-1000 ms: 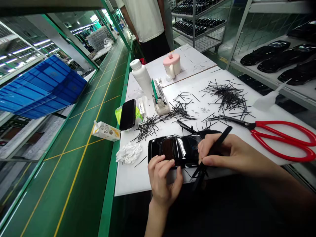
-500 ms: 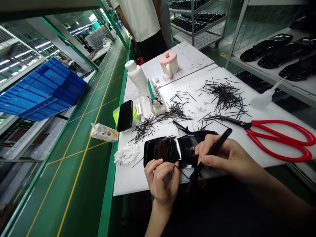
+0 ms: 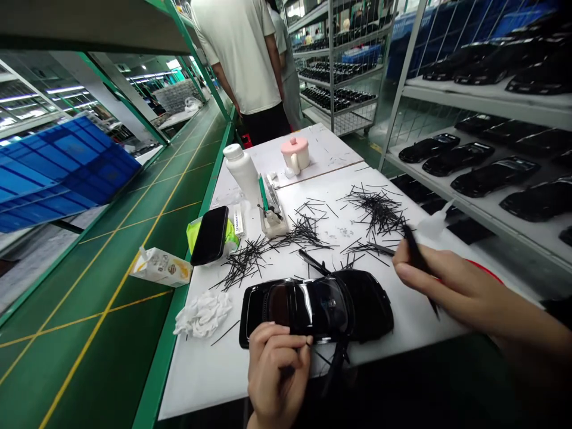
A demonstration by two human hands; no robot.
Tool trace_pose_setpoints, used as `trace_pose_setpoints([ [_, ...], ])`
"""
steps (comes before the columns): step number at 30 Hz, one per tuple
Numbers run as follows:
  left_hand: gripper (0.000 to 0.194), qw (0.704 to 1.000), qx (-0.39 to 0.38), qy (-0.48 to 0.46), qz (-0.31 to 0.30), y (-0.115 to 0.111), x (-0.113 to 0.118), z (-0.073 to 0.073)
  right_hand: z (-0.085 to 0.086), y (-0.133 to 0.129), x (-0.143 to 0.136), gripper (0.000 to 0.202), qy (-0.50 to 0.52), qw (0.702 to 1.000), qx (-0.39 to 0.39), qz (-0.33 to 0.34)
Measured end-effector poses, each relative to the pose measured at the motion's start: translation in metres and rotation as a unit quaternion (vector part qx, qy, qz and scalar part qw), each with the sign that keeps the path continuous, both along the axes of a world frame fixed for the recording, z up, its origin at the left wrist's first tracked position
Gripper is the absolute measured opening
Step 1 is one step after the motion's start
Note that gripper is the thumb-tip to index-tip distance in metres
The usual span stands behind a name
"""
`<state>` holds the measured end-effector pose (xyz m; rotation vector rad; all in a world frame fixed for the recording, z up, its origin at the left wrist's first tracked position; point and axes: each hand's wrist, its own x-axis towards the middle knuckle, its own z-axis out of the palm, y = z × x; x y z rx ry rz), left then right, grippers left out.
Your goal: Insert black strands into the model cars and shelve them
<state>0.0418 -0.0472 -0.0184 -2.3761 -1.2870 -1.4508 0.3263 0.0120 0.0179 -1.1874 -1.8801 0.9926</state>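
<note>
A glossy black model car (image 3: pixel 317 307) lies on the white table, its near door standing open toward me. My left hand (image 3: pixel 279 363) is at the car's near side, thumb and forefinger pinched together; what they hold, if anything, is too small to name. My right hand (image 3: pixel 440 280) is right of the car, closed on a black pen-like tool (image 3: pixel 417 256), which is blurred. Red-handled scissors (image 3: pixel 485 271) lie mostly hidden behind that hand. Thin black strips (image 3: pixel 379 208) are scattered in piles beyond the car.
Left of the car are crumpled tissue (image 3: pixel 203 314), a drink carton (image 3: pixel 161 267) and a phone (image 3: pixel 210 235). Farther back stand a white bottle (image 3: pixel 243 173), a tool holder (image 3: pixel 273 223) and a pink-lidded cup (image 3: pixel 295 155). Racks (image 3: pixel 469 98) hold black cars; a person (image 3: pixel 243 59) stands beyond.
My right hand has moved away from the car to the right with the black tool. My left hand stays at the car's near side. The view has tilted and shifted.
</note>
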Motion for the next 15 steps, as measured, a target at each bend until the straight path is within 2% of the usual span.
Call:
trace_pose_setpoints([
  [1, 0.032, 1.000, 0.005, -0.011, 0.001, 0.000, -0.001, -0.001, -0.002, 0.006, 0.005, 0.022, -0.114, 0.993, 0.008, 0.001],
  [3, 0.033, 0.999, 0.015, -0.029, 0.007, -0.001, -0.002, -0.003, -0.010, 0.019, 0.010, 0.017, -0.306, 0.952, 0.024, 0.018],
  [5, 0.034, 0.999, 0.020, -0.043, 0.010, -0.002, -0.005, -0.008, -0.018, 0.031, 0.009, 0.012, -0.418, 0.906, 0.040, 0.046],
  [7, 0.034, 0.999, 0.020, -0.048, 0.006, -0.004, -0.008, -0.013, -0.020, 0.042, 0.004, 0.011, -0.459, 0.884, 0.054, 0.067],
  [12, 0.033, 0.998, 0.024, -0.065, -0.002, -0.006, -0.012, -0.021, -0.002, 0.079, -0.020, 0.017, -0.462, 0.880, 0.076, 0.081],
  [15, 0.033, 0.996, 0.025, -0.085, 0.004, -0.007, -0.009, -0.021, 0.001, 0.106, -0.036, 0.020, -0.470, 0.874, 0.096, 0.074],
])
